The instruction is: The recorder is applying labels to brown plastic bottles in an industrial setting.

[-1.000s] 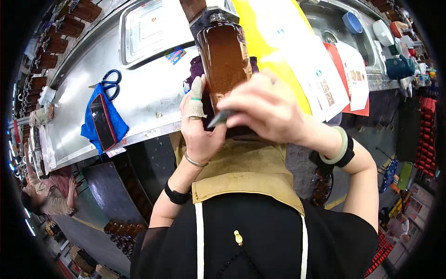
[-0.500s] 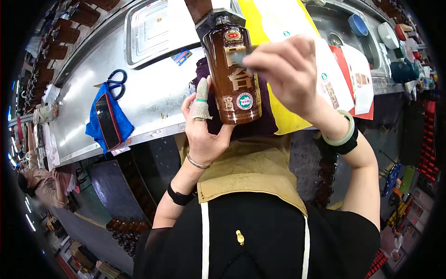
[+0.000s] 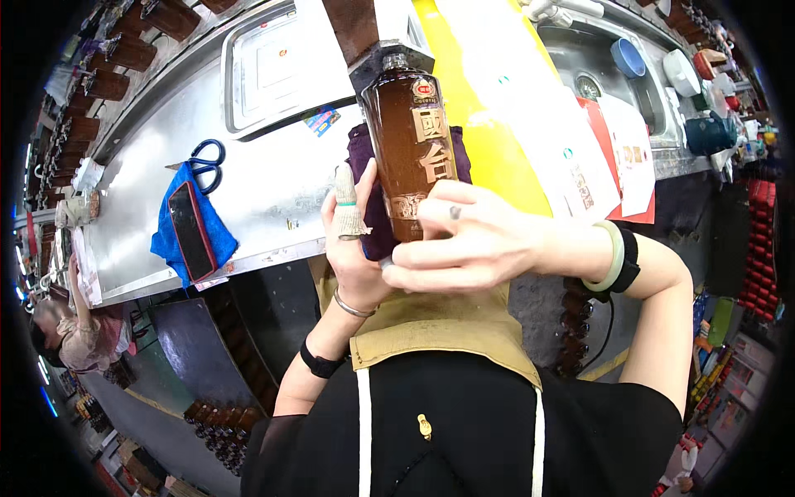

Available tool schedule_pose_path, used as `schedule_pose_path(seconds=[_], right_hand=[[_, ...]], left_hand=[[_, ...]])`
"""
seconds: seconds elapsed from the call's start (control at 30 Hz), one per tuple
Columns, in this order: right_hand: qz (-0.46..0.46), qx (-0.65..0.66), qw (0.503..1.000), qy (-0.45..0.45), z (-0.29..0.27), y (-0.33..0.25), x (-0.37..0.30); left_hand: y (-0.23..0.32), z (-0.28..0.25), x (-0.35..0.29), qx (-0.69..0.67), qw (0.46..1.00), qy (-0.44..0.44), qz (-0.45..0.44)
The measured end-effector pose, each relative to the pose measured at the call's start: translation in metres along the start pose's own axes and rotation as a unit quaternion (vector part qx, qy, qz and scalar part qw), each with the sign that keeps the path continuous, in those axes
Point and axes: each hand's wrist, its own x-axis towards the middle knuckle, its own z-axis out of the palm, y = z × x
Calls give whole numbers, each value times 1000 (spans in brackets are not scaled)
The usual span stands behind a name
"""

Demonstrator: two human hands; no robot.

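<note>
A brown glass bottle (image 3: 406, 149) with gold raised characters and a small red emblem lies on a dark purple cloth (image 3: 361, 147), its neck against a dark brown block (image 3: 358, 37). My left hand (image 3: 356, 257) holds the bottle at its lower left side; a knitted finger cover (image 3: 346, 211) sits on one finger. Over the bottle's lower front, my right hand (image 3: 480, 240) has its fingers bent and drawn together. A small dark grey bit shows between those fingers, too little of it to name. The right hand hides the bottle's lower right corner and my left thumb.
Left on the metal worktop are dark blue scissors (image 3: 207, 166), a blue cloth (image 3: 219, 228) and a phone (image 3: 190, 232) on it. A metal tray (image 3: 240, 74) stands behind. Yellow sheeting (image 3: 472, 108), printed white paper (image 3: 580, 178) and a sink (image 3: 563, 62) lie to the right.
My right hand has come down from the bottle's upper part to its lower end, near my left hand. The bottle has turned slightly, and its round green-and-white sticker no longer shows.
</note>
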Motion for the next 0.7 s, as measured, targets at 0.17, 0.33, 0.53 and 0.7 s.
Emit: schedule_pose_path(seconds=[0.17,0.33,0.53,0.7], right_hand=[[127,-105,978,125,-19,88,28],[49,-42,996,67,-8,41,2],[159,10,983,97,-5,47,10],[125,-145,977,93,-20,68,4]], left_hand=[[0,1,1,-70,997,-20,-32],[-11,-2,-5,-45,996,-65,-27],[-14,-1,-6,-71,993,-90,-41],[-14,0,-6,-94,990,-89,-57]])
